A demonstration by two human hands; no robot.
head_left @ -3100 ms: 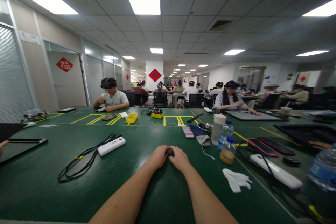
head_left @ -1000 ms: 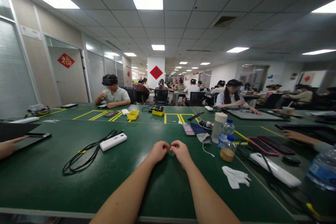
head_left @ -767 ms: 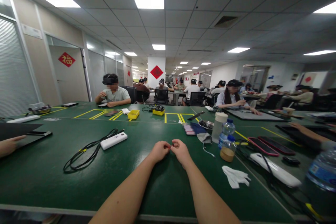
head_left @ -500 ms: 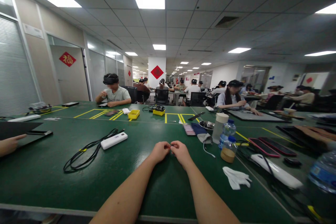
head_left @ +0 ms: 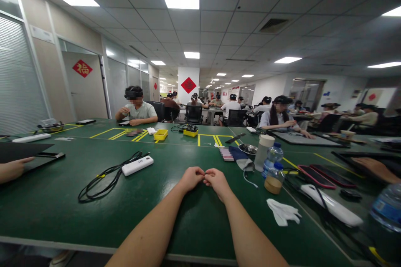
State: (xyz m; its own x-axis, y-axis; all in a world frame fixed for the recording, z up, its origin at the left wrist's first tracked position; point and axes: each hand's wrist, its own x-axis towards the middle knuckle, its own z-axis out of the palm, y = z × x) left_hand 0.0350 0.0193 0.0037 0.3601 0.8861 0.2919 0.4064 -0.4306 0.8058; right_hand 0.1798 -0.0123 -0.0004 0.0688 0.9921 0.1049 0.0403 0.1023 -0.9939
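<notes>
My left hand [head_left: 191, 178] and my right hand [head_left: 216, 181] meet fingertip to fingertip over the middle of the green table [head_left: 140, 212]. Both have thumb and fingers pinched together. Anything between the fingertips is too small to make out. Left of my hands lies a white power bank [head_left: 138, 166] beside a coiled black cable [head_left: 103, 181]. On the right are a white glove [head_left: 283, 212], a jar with tan contents [head_left: 273, 181], a blue-capped bottle [head_left: 272, 156] and a pale tumbler [head_left: 262, 154].
Two yellow trays [head_left: 161, 135] [head_left: 190, 132] stand farther back. A metal bowl [head_left: 247, 149] is behind the bottles. Two phones [head_left: 318, 176] and another power bank [head_left: 332, 205] lie at right. A person's hand [head_left: 14, 170] touches a dark panel at left; other people sit beyond.
The view has shifted slightly, moving the scene a little to the right. My hands remain together, with small finger movements. The person's arm at the far right has moved.
</notes>
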